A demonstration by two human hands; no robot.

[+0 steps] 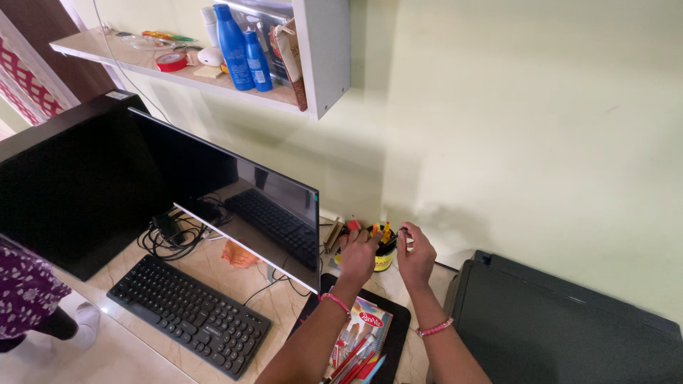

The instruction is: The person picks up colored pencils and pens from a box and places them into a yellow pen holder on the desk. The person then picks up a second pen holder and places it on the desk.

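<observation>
Both my hands reach to a small yellow and black pen holder (384, 260) standing on the desk against the wall. My left hand (358, 256) rests on its left side, fingers curled around the rim and the pens in it. My right hand (415, 257) pinches a thin dark pen (393, 240) at the holder's top. Red and yellow pens (380, 230) stick up from the holder. Pink bead bracelets circle both wrists.
A dark monitor (249, 213) and black keyboard (188, 313) stand to the left, with tangled cables (171, 238) behind. A black printer (562, 327) fills the right. A colourful booklet with pencils (359, 341) lies on a black pad. A wall shelf (213, 78) carries blue bottles.
</observation>
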